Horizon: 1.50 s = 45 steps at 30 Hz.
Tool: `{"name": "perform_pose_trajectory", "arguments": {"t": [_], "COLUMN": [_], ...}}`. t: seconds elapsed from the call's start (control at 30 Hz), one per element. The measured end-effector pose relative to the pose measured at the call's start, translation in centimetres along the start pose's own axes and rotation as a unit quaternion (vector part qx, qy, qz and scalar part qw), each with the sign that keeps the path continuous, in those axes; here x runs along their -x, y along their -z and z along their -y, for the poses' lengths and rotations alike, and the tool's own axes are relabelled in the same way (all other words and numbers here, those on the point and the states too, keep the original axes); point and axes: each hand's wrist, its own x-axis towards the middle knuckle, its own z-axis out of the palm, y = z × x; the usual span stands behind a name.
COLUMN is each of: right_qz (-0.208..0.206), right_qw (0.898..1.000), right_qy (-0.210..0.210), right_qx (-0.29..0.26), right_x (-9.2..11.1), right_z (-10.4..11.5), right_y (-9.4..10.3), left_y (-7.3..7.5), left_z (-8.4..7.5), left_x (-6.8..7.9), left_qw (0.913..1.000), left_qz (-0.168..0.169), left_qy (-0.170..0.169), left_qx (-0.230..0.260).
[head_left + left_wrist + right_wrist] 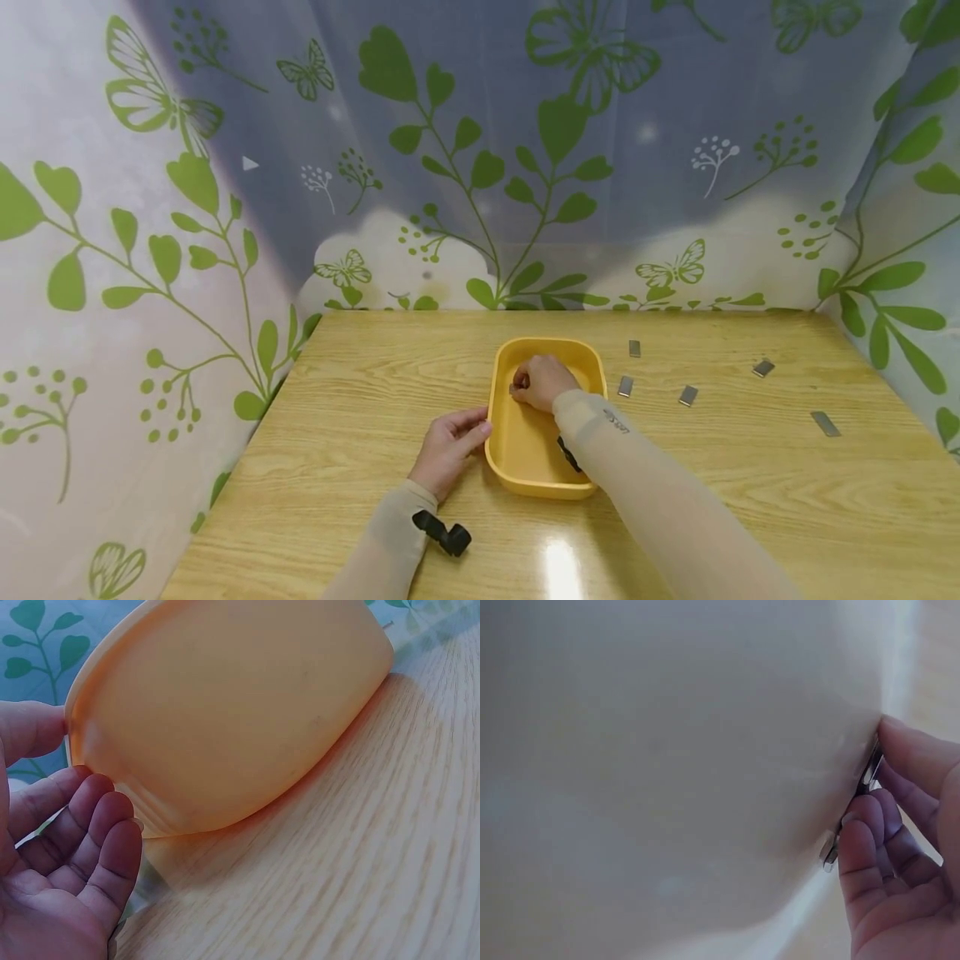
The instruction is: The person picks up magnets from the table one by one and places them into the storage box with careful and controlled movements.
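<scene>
Backdrop [465,158]: cloth, green leaves and butterflies on blue and white, behind and to both sides. Table [360,367]: light wood grain, patch of glare at the near edge. Sleeves [667,500]: pale, on both arms; the right one has small dark lettering and crosses the tray's near right side.

Tray [532,454]: yellow, rounded corners, upright on the table around the middle.

Left hand [444,454]: at the tray's left side, thumb and bent fingers clamped on the edge, fingertips on the outer wall. Right hand [546,383]: inside the tray toward the far left, thumb and fingers clamped on metal. Black mount [442,533] on the left wrist; another black part [568,455] under the right.

Held metal [870,766]: shiny, by the tray wall; can't tell if one piece or more. Five loose plates [687,395], grey, small, flat on the table right of the tray: two near its right wall, one a bit further out, two well apart at far right.
</scene>
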Motion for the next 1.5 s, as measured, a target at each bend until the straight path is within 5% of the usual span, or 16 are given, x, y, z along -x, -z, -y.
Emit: {"name": "perform_pose_trajectory", "arguments": {"t": [0.8, 1.03, 1.23, 1.5], "right_qz": [0.0, -0.007, -0.025, -0.035], "right_qw": [0.999, 0.999, 0.991, 0.98], "right_qy": [0.032, -0.027, -0.067, -0.039], "right_qx": [-0.007, -0.041, -0.117, -0.193], "right_x": [-0.3, -0.5, -0.3, 2.1], "right_z": [0.0, -0.1, 0.0, 0.5], "right_y": [-0.4, 0.0, 2.3, 9.5], "left_y": [0.1, 0.0, -0.1, 0.2], "left_z": [0.1, 0.2, 0.2, 0.3], "left_x": [0.0, -0.1, -0.1, 0.0], "left_qw": [1.0, 1.0, 1.0, 0.9999], "left_qz": [0.003, 0.001, 0.003, 0.001], "left_qy": [0.0, 0.0, 0.001, 0.001], "left_qx": [-0.006, -0.001, -0.008, -0.016]}}
